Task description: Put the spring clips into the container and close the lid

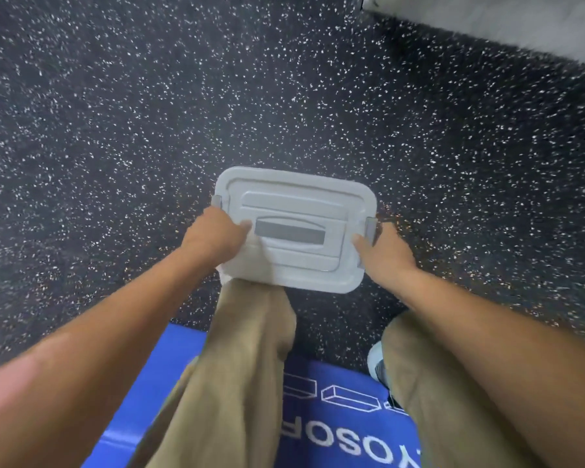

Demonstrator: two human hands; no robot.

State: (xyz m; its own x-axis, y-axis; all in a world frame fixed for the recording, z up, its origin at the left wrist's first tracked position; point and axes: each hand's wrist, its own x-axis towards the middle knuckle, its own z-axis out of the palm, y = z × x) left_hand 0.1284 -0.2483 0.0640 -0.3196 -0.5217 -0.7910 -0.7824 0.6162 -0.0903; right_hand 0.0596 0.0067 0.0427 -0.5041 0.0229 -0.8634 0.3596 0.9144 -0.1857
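Container (294,231) w/ lid on, left hand (213,236) & right hand (384,255) fingers gripping its sides, blue mat (345,430) reads "YOSO"

Both hands (217,236) (384,253) grip the lidded white container (294,204) above speckled floor (115,130).

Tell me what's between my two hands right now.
In the head view, the white container with its lid on sits between the left hand and right hand, both gripping its sides.
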